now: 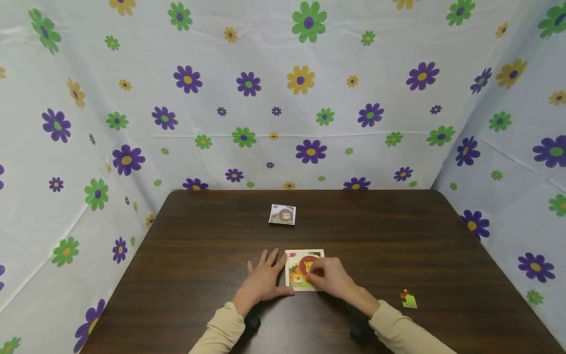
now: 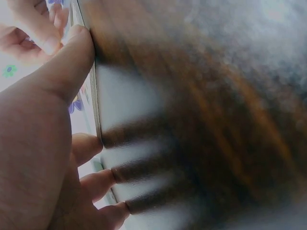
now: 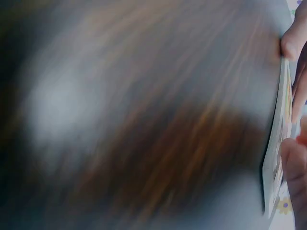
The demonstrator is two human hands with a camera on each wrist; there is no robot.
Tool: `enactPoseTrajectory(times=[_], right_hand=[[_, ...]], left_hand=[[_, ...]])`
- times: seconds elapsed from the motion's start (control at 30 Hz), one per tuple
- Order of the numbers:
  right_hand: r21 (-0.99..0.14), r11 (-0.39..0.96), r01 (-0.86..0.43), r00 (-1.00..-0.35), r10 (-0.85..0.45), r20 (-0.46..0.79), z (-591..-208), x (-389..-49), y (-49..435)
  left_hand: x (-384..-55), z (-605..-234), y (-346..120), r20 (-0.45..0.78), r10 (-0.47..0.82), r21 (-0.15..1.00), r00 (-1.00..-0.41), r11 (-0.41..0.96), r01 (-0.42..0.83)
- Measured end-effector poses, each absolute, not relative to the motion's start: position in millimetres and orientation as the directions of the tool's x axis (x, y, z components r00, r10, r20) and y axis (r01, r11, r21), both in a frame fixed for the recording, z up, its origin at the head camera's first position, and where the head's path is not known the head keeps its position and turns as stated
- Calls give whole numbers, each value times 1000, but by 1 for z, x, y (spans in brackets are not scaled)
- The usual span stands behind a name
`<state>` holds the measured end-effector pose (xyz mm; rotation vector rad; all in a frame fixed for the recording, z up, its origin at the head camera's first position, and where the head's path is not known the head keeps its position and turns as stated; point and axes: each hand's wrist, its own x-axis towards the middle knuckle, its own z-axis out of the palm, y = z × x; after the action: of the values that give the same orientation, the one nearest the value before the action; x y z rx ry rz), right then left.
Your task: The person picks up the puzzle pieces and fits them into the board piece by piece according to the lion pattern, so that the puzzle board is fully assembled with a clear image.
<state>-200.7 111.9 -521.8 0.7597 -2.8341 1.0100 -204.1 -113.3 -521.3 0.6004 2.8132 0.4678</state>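
Note:
A small square lion jigsaw puzzle [image 1: 295, 279] in a pale frame lies on the dark table between my two hands. My left hand [image 1: 263, 281] lies with its fingers spread; its thumb runs along the frame's near edge and its index fingertip is at the left edge. Over the right part of the puzzle, my right hand [image 1: 332, 279] has curled fingers and thumb pinching a puzzle piece, of which a reddish bit shows between the fingertips in the right wrist view. Most of that piece is hidden by the fingers.
One loose green and red puzzle piece [image 1: 410, 301] lies to the right, beside the right forearm. Farther back on the wooden table [image 1: 212, 221] is a small square card [image 1: 282, 215] with a lion picture. Flower-printed cloth [image 1: 274, 98] hangs behind and at both sides.

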Motion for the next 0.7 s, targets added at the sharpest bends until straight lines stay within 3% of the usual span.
enactPoseTrajectory(times=[0.1, 0.23, 0.4, 0.7], right_hand=[[-490, 602, -631, -768, -573, 285, -525, -203, 117], [-486, 531, -694, -690, -684, 238, -526, -204, 122], [-540, 539, -646, -706, -691, 155, -527, -201, 124], [-487, 556, -673, -691, -707, 149, -528, -204, 123]], left_hand=[[-203, -521, -113, -155, 426, 357, -892, 866, 351], [-202, -520, -113, -162, 431, 352, -887, 865, 356], [-201, -523, -112, -161, 438, 354, -884, 862, 363], [-203, -521, -112, -149, 438, 354, -887, 861, 366]])
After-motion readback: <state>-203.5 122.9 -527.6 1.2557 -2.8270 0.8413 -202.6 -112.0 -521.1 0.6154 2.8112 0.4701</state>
